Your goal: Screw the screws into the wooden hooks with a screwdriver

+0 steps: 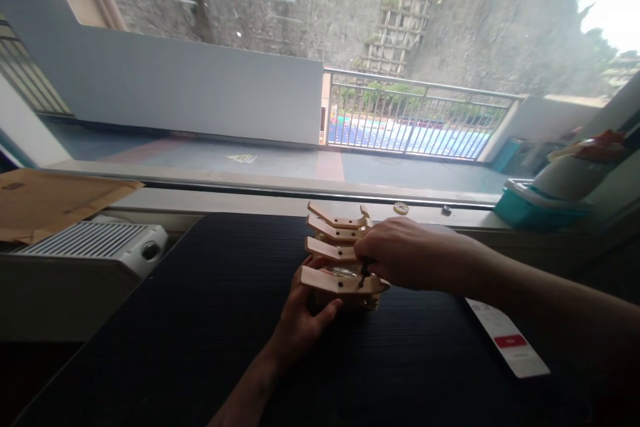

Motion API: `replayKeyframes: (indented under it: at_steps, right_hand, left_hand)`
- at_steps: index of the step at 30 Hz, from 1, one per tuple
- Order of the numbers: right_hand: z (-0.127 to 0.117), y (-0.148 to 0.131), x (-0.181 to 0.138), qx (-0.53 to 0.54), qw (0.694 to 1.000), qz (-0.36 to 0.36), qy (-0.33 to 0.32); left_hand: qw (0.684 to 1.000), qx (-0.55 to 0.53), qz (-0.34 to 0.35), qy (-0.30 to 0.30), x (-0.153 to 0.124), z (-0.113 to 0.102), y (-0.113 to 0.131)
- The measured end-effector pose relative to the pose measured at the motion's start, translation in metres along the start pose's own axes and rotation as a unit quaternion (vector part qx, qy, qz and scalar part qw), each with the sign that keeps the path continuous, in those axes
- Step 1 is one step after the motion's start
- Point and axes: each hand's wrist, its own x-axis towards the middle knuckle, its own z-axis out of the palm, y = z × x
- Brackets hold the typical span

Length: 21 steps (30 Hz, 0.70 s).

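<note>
A wooden rack-like piece (325, 280) with several angled slats, dotted with dark screws or holes, rests on the black table. My left hand (305, 317) is closed around its near left side, thumb in front and fingers behind the nearest slat. Clear, shiny material shows between and under the slats. Over the right side, my right hand (400, 252) pinches a small dark tool (365, 270), upright, with its tip at the right-hand hole of the nearest slat. Its exact kind is unclear, as the fingers cover its upper part.
Right of the table (225, 347) surface lies a phone (510, 340), partly under my right forearm. A tape roll (401, 208) and a small dark object (447, 210) sit along the window sill. Beyond are a teal box (525, 207), a white radiator (100, 240) and a brown envelope (60, 197).
</note>
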Motion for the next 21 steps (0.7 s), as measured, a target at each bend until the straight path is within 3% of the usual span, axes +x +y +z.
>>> replayKeyframes:
  at_steps: [6, 10, 16, 21]
  right_hand:
    - [0.019, 0.000, 0.007, 0.045, 0.994, 0.085, 0.057]
    - [0.019, 0.009, 0.013, 0.073, 0.988, 0.133, 0.031]
    - [0.001, 0.001, 0.010, 0.007, 0.999, 0.024, -0.034]
    - [0.016, 0.003, 0.009, -0.027, 0.999, 0.006, -0.024]
  left_hand:
    - [1.000, 0.009, 0.019, -0.009, 0.000, 0.000, -0.003]
    - [1.000, 0.008, 0.011, -0.006, 0.000, 0.000, -0.004]
    - [1.000, 0.015, -0.009, -0.002, 0.000, 0.000, -0.004]
    - [1.000, 0.020, 0.019, -0.007, -0.001, 0.000, -0.003]
